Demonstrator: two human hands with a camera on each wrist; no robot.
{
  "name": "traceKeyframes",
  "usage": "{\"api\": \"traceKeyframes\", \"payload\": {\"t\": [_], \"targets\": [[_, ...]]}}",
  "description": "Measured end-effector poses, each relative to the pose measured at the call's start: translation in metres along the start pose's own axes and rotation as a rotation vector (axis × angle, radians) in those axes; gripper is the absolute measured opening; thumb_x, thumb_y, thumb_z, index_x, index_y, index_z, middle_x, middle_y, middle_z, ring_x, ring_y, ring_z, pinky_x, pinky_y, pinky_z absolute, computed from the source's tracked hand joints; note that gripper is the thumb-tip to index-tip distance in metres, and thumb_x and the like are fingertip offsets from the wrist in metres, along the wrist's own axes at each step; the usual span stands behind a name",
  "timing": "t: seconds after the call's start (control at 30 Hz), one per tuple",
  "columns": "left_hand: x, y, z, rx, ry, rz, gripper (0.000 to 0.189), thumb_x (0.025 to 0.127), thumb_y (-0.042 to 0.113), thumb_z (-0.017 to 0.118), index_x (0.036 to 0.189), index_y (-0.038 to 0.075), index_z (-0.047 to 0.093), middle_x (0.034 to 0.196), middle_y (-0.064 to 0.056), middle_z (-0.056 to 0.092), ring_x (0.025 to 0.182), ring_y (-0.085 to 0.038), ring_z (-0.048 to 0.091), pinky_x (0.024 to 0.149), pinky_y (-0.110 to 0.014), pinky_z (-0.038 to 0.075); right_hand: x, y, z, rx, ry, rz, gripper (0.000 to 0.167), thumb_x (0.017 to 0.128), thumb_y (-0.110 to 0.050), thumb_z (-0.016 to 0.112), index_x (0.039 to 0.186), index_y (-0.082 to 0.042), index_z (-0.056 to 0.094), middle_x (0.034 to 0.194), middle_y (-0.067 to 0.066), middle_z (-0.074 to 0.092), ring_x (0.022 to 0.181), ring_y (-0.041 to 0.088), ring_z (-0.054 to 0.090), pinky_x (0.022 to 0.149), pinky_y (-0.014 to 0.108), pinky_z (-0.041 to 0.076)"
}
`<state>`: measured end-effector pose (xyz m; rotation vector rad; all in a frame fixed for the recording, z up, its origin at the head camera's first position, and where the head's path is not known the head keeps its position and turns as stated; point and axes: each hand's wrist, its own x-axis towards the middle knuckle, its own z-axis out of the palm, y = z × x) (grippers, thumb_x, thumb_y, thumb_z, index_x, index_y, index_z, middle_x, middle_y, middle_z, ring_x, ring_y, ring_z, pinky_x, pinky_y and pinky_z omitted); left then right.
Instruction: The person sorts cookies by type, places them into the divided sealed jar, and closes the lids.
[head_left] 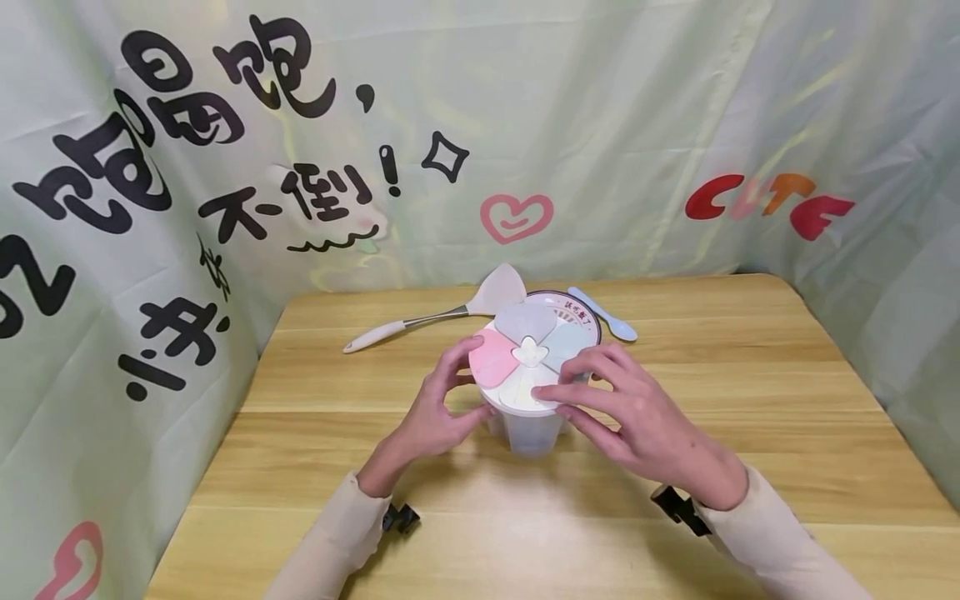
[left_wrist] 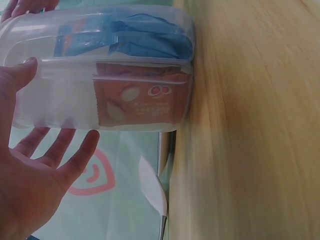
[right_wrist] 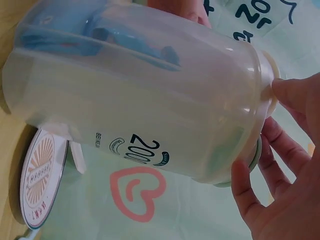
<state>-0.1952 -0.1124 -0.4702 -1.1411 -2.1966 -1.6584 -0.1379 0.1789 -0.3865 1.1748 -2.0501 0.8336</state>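
Note:
A clear plastic storage container (head_left: 534, 435) stands upright on the table, topped by a round lid (head_left: 525, 321) with pink, lilac, green and white petal-shaped flaps. My left hand (head_left: 441, 412) grips the container's upper left side, thumb in front and fingers round the side. At the lid's right front, my right hand (head_left: 633, 408) holds the rim, with one fingertip on the white flap (head_left: 517, 387). Through the wall in the left wrist view show a brown packet (left_wrist: 140, 97) and a blue packet (left_wrist: 155, 35). Dark print marks the wall in the right wrist view.
Behind the container lies a white spatula (head_left: 498, 287) with a metal shaft. A round plate (head_left: 585, 308) with a dark rim and printed characters is partly hidden behind the lid. A light blue spoon (head_left: 618, 327) lies to its right. Printed cloth (head_left: 615, 167) hangs round the wooden table (head_left: 300, 450).

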Motion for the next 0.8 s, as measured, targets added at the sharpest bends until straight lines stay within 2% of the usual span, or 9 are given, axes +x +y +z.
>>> {"api": "traceKeyframes", "payload": {"t": [0.27,0.37,0.47,0.57,0.67,0.73,0.8], "targets": [[0.0,0.0,-0.002,-0.011,-0.019,-0.018,0.089,0.089,-0.006,0.084,0.163,0.008,0.037,0.167,-0.019,0.046,0.133,-0.038,0.063,0.104,-0.05,0.064,-0.001,-0.002,0.0,0.071,-0.027,0.066,0.029,0.113,-0.036,0.06,0.122,-0.021,0.083,0.113,0.002,0.069,0.109,0.021,0.057,0.091,0.03,0.047],[0.0,0.0,-0.002,-0.013,-0.033,-0.016,0.092,0.087,-0.006,0.084,0.164,0.008,0.036,0.168,-0.02,0.045,0.135,-0.04,0.063,0.105,-0.052,0.064,-0.004,-0.002,-0.004,0.158,-0.014,0.134,0.025,0.109,-0.034,0.069,0.121,-0.019,0.083,0.115,0.002,0.07,0.112,0.019,0.058,0.095,0.023,0.047],[0.0,-0.001,-0.005,-0.008,-0.048,-0.006,0.099,0.085,-0.003,0.086,0.166,0.006,0.031,0.167,-0.021,0.045,0.137,-0.041,0.061,0.106,-0.051,0.063,-0.005,0.001,-0.01,0.231,0.027,0.207,0.021,0.1,-0.018,0.082,0.12,-0.014,0.083,0.117,0.004,0.073,0.115,0.014,0.062,0.101,0.017,0.049],[0.003,0.001,-0.014,-0.03,-0.058,0.008,0.107,0.081,-0.004,0.081,0.17,0.004,0.022,0.166,-0.024,0.046,0.141,-0.042,0.058,0.111,-0.052,0.061,-0.002,0.011,-0.017,0.258,0.092,0.257,0.033,0.088,0.004,0.084,0.119,-0.007,0.082,0.116,0.007,0.075,0.118,0.012,0.065,0.106,0.016,0.051],[0.01,0.004,-0.028,-0.061,-0.027,0.02,0.108,0.076,-0.01,0.07,0.171,0.002,0.019,0.163,-0.025,0.048,0.143,-0.046,0.056,0.114,-0.057,0.058,0.005,0.027,-0.027,0.268,0.16,0.3,0.037,0.083,0.016,0.078,0.115,-0.001,0.081,0.114,0.009,0.076,0.115,0.013,0.067,0.101,0.018,0.054],[0.018,0.008,-0.04,-0.048,0.013,0.028,0.103,0.075,-0.011,0.064,0.169,0.003,0.026,0.163,-0.023,0.05,0.143,-0.047,0.056,0.116,-0.059,0.057,0.01,0.039,-0.034,0.254,0.194,0.338,0.035,0.084,0.019,0.076,0.114,0.001,0.081,0.113,0.006,0.076,0.111,0.012,0.066,0.096,0.018,0.053],[0.03,0.01,-0.051,-0.006,0.055,0.045,0.091,0.078,-0.013,0.062,0.164,0.0,0.037,0.16,-0.022,0.054,0.143,-0.043,0.057,0.116,-0.057,0.057,0.016,0.051,-0.04,0.212,0.215,0.37,0.031,0.086,0.018,0.075,0.113,0.003,0.081,0.112,0.001,0.076,0.108,0.01,0.064,0.092,0.02,0.051]]}}
